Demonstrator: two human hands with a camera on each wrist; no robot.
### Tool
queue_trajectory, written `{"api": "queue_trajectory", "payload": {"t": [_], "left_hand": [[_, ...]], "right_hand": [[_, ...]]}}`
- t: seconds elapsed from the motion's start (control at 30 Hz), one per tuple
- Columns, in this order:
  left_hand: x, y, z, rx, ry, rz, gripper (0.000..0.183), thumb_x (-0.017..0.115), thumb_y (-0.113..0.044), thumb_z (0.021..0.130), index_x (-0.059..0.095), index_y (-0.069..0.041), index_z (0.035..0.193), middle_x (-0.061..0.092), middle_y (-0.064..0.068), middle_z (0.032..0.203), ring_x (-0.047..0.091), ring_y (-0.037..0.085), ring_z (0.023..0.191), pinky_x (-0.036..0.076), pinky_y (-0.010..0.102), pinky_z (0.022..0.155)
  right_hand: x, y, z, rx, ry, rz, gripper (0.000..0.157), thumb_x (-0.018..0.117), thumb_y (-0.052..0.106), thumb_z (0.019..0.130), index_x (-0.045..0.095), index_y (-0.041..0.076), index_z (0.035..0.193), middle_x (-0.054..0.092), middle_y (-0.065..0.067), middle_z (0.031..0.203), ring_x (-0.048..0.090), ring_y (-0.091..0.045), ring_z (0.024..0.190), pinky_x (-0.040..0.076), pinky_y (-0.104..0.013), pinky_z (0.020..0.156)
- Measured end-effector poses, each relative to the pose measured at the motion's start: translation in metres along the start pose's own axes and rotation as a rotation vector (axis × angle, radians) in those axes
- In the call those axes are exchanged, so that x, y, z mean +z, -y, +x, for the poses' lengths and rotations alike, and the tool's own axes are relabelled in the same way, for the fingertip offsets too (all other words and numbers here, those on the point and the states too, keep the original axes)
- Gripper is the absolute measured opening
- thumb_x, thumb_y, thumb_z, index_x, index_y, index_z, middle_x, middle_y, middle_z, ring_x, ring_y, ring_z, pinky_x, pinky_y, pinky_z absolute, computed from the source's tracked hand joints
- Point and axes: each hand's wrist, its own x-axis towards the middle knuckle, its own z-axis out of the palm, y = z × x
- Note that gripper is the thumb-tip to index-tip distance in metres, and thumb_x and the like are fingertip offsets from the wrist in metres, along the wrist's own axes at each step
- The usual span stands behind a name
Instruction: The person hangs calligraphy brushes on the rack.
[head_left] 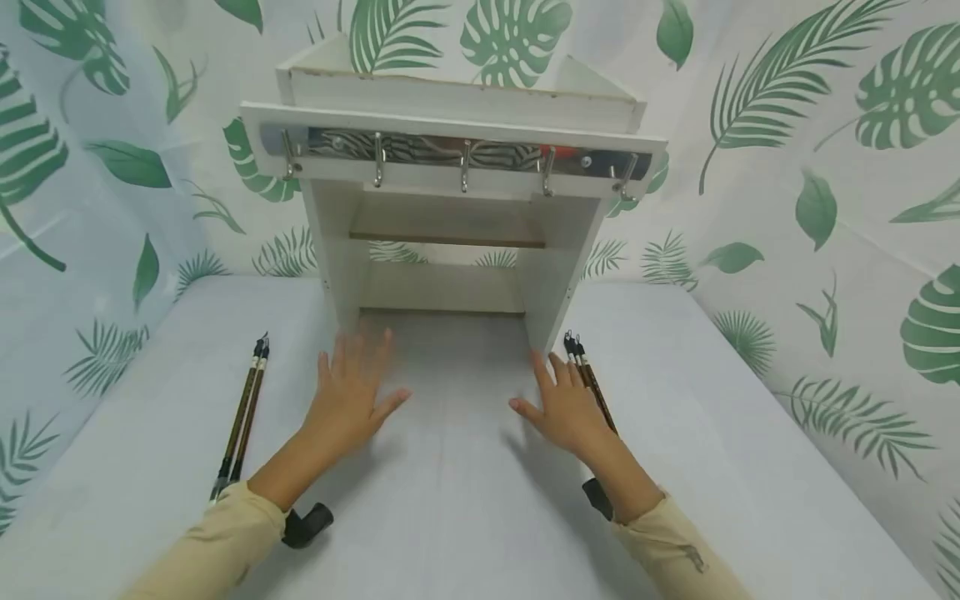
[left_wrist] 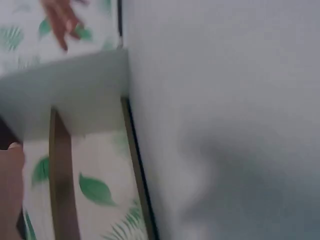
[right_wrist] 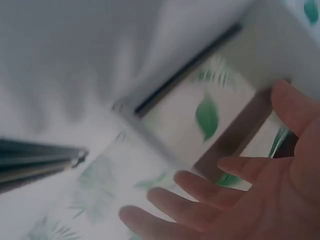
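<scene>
A white shelf unit with a row of metal hooks along its upper front stands in front of both hands. My left hand is spread with straight fingers, blurred at the tips, near the unit's lower left side. My right hand has its fingers extended near the lower right side. Both hands appear to hold nothing; whether the fingertips touch the unit I cannot tell. In the right wrist view the right hand shows an open palm, with the unit's shelf board behind it.
Two brown-handled brushes lie left of the left arm. More brushes lie beside the right hand, partly hidden by it. A black object sits at the left wrist, another at the right. Leaf-patterned cloth hangs around the white table.
</scene>
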Motion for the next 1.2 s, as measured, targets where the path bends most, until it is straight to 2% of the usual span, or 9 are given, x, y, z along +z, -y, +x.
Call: {"api": "queue_trajectory", "payload": {"t": [0.1,0.23,0.33,0.47,0.6,0.73,0.93,1.07,1.2], "left_hand": [[0.002,0.014,0.010,-0.103,-0.110,-0.238,0.083,0.058,-0.035,0.093,0.008,-0.002,0.151,0.004,0.031,0.154,0.006,0.054,0.141,0.019,0.071,0.109],[0.008,0.029,0.024,-0.314,-0.186,-0.715,0.087,0.056,-0.028,0.094,-0.005,-0.007,0.152,-0.004,0.024,0.156,0.001,0.045,0.145,0.013,0.064,0.116],[0.020,0.040,0.034,-0.443,-0.197,-0.961,0.085,0.053,-0.031,0.096,-0.007,-0.015,0.153,-0.001,0.018,0.159,0.004,0.038,0.147,0.011,0.055,0.120],[0.041,0.052,0.036,-0.537,-0.145,-1.161,0.074,0.050,-0.031,0.098,0.000,-0.029,0.153,0.005,0.005,0.161,0.007,0.029,0.149,0.015,0.051,0.121],[0.055,0.062,0.031,-0.569,-0.124,-1.231,0.064,0.047,-0.027,0.100,0.010,-0.037,0.151,0.011,-0.005,0.161,0.015,0.026,0.148,0.021,0.053,0.119],[0.060,0.067,0.030,-0.554,-0.118,-1.219,0.058,0.043,-0.028,0.102,0.014,-0.034,0.151,0.013,-0.005,0.160,0.019,0.026,0.147,0.022,0.049,0.119],[0.060,0.068,0.031,-0.566,-0.107,-1.226,0.056,0.041,-0.025,0.102,0.016,-0.026,0.152,0.015,-0.002,0.160,0.021,0.026,0.146,0.023,0.047,0.120],[0.059,0.068,0.034,-0.571,-0.112,-1.230,0.056,0.042,-0.028,0.102,0.018,-0.027,0.152,0.017,-0.003,0.160,0.022,0.025,0.146,0.024,0.046,0.120],[0.060,0.069,0.035,-0.596,-0.134,-1.238,0.055,0.043,-0.027,0.101,0.020,-0.027,0.151,0.018,-0.004,0.159,0.023,0.024,0.146,0.024,0.044,0.120]], "right_hand": [[-0.015,-0.017,0.007,0.064,0.016,0.086,0.080,0.054,0.041,0.095,0.013,-0.001,0.150,0.026,-0.037,0.145,0.037,-0.055,0.128,0.043,-0.065,0.097],[-0.031,-0.042,0.016,0.204,0.070,0.144,0.081,0.053,0.039,0.095,0.012,-0.006,0.148,0.030,-0.041,0.140,0.044,-0.056,0.120,0.045,-0.062,0.094],[-0.036,-0.061,0.019,0.330,0.108,0.160,0.080,0.051,0.042,0.095,0.015,-0.007,0.147,0.029,-0.039,0.143,0.037,-0.055,0.127,0.040,-0.064,0.100],[-0.034,-0.084,0.014,0.467,0.132,0.216,0.078,0.050,0.041,0.095,0.019,-0.010,0.145,0.026,-0.038,0.145,0.031,-0.055,0.130,0.037,-0.064,0.103],[-0.029,-0.098,0.009,0.503,0.155,0.239,0.076,0.053,0.038,0.093,0.024,-0.013,0.142,0.028,-0.040,0.142,0.035,-0.056,0.127,0.042,-0.062,0.099],[-0.022,-0.102,0.009,0.504,0.169,0.204,0.072,0.059,0.033,0.090,0.032,-0.012,0.138,0.035,-0.039,0.138,0.038,-0.056,0.125,0.041,-0.064,0.099],[-0.009,-0.100,0.012,0.540,0.195,0.208,0.066,0.067,0.025,0.085,0.039,-0.012,0.133,0.048,-0.036,0.129,0.049,-0.052,0.115,0.046,-0.060,0.093],[-0.007,-0.098,0.015,0.560,0.195,0.254,0.060,0.067,0.019,0.085,0.042,-0.012,0.130,0.054,-0.035,0.121,0.058,-0.046,0.103,0.056,-0.047,0.078],[-0.009,-0.094,0.023,0.539,0.210,0.296,0.047,0.064,0.013,0.087,0.049,-0.014,0.122,0.060,-0.031,0.108,0.063,-0.037,0.089,0.058,-0.036,0.064]]}}
